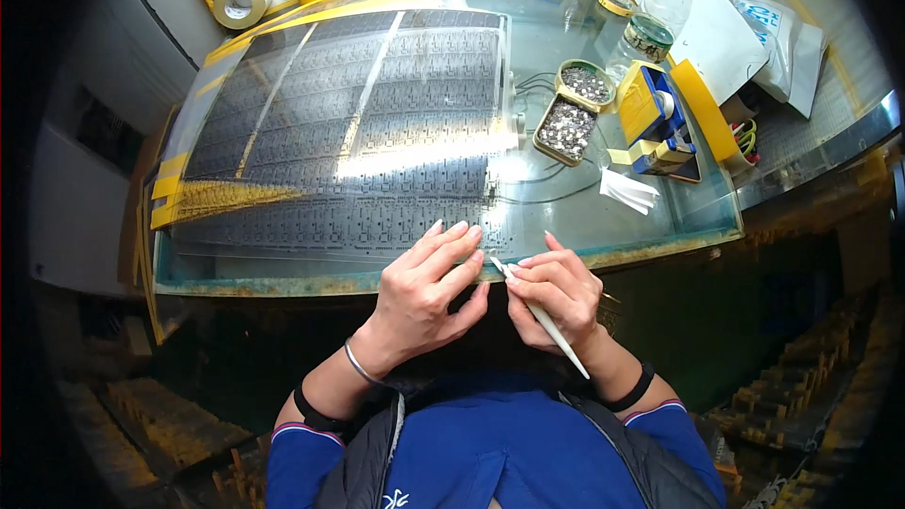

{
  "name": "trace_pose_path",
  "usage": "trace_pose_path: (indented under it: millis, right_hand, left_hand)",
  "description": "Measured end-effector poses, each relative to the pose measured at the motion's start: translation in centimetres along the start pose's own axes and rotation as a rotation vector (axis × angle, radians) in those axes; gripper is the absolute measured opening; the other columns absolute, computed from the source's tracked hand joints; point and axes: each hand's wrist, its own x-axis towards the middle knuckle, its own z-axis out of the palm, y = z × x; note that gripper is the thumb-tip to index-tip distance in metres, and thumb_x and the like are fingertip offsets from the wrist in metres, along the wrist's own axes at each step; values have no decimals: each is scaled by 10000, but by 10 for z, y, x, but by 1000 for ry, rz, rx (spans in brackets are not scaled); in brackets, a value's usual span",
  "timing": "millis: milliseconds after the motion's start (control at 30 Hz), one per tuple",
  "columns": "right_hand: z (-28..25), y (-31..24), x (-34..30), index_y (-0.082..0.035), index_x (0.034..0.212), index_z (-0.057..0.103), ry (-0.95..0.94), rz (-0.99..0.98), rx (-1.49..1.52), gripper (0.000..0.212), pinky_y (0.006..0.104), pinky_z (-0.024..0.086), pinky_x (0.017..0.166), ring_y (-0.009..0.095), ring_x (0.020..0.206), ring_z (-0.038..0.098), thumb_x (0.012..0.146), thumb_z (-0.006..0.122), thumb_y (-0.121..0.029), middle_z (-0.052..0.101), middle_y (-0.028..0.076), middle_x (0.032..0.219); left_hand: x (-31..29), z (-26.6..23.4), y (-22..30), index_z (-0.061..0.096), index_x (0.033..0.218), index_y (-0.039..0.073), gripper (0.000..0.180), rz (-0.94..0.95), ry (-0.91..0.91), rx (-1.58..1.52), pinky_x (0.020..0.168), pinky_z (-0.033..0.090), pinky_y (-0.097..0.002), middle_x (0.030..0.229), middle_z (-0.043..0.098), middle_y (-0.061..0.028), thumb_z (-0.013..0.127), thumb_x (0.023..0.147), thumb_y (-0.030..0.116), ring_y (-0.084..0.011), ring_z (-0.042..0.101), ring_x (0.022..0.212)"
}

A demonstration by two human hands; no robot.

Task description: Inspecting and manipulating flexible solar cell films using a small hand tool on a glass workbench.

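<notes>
White tool (556, 334) between right fingers (547, 273)

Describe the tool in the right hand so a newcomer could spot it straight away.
Start from the glass-topped table with the large dark patterned sheet and go to its near edge. There the right hand grips a slim, pale, pen-like tool, its tip near the sheet's near right corner. Unlike the flat white strips farther back, it is rod-shaped and held.
</notes>
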Motion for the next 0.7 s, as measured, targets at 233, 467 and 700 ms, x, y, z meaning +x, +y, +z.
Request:
trace_pose_path:
  millis: [233, 467, 700]
  right_hand:
    - [4, -1, -1, -91, 800, 660, 35, -33, -75, 206, 469, 505, 895, 215, 756, 659, 619, 727, -19, 660, 26, 772]
    - [-3, 5, 10, -42, 851, 652, 60, 328, 130, 26, 393, 547, 727, 260, 684, 659, 827, 663, -44, 676, 108, 768]
    - [5, 11, 22, -47, 918, 682, -32, 191, 5, 113, 402, 522, 829, 239, 701, 669, 807, 693, -32, 695, 88, 819]
  left_hand:
    - [2, 0, 1, 667, 922, 13, 253, -2, 4, 13, 968, 464, -453, 1100, 646, -149, 719, 693, 106, -313, 612, 1073]
    - [4, 3, -8, 665, 853, 44, 110, -21, 50, -7, 849, 503, -389, 992, 668, -91, 698, 771, 110, -265, 625, 979]
    - [27, -9, -17, 690, 839, 70, 116, -107, -152, -157, 700, 476, -342, 825, 621, -69, 736, 734, 89, -250, 594, 789]
